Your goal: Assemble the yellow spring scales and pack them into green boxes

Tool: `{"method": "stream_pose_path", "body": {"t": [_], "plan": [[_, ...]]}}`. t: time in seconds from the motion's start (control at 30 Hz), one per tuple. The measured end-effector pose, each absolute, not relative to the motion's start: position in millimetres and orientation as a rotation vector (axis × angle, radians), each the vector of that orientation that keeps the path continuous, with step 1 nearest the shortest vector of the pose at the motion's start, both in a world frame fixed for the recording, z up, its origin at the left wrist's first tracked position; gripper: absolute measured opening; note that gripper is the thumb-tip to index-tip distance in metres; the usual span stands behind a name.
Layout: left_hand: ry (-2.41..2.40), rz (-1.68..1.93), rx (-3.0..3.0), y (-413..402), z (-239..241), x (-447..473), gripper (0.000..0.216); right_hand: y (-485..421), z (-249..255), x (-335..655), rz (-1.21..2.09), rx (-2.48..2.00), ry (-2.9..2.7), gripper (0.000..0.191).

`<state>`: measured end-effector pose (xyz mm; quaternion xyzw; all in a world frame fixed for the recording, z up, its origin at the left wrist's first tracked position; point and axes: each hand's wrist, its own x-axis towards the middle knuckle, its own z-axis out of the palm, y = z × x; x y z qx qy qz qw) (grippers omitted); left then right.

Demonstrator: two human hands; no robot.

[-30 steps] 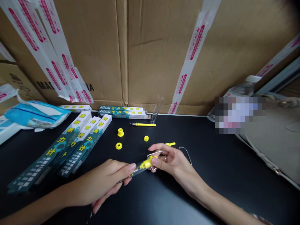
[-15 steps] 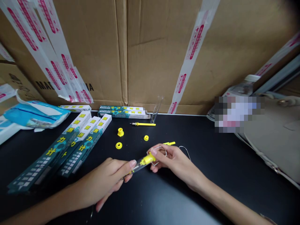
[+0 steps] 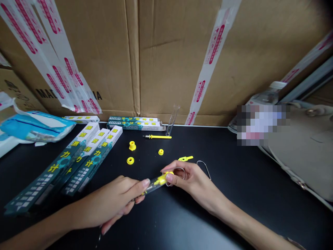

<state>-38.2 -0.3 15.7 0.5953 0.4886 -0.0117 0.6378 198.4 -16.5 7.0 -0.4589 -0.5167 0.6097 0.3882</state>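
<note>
My left hand (image 3: 122, 196) is closed around the clear tube of a spring scale (image 3: 151, 187), its thumb along the top. A thin metal hook (image 3: 99, 238) hangs out below that hand. At the tube's upper right end, my right hand (image 3: 191, 178) pinches a yellow cap (image 3: 162, 179) between thumb and fingers. The cap's narrow part lies inside the tube's mouth. A bent wire ring (image 3: 183, 171) loops by the right fingers. Just beyond them on the black table lie a yellow slotted piece (image 3: 185, 158) and a wire loop (image 3: 205, 169).
Yellow collars (image 3: 132, 146) and a yellow rod with a metal tip (image 3: 158, 136) lie ahead. Another clear tube (image 3: 172, 121) stands by long boxes (image 3: 134, 124). More boxes (image 3: 88, 156) and a blue packet (image 3: 39, 126) are left; a bottle (image 3: 270, 95) and bag (image 3: 301, 149) right. Cardboard (image 3: 169, 69) closes the back.
The right hand has shifted slightly left and down, its fingers still on the yellow cap at the tube's end. The left hand keeps its hold. The whole view has shifted a little.
</note>
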Motion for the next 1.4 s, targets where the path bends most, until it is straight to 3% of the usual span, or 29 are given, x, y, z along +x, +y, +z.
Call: {"method": "stream_pose_path", "body": {"t": [0.47, 1.0, 1.4], "plan": [[0.943, -0.126, 1.177, 15, 11, -44, 0.068, -8, 7, 197, 1.668, -1.161, -1.243, 0.047], [0.943, -0.103, 1.101, 13, 20, -50, 0.064, -13, 6, 199, 1.737, -1.053, -1.147, 0.031], [0.945, -0.115, 1.030, 13, 22, -46, 0.070, -10, 7, 199, 1.806, -1.103, -1.088, 0.035]]}}
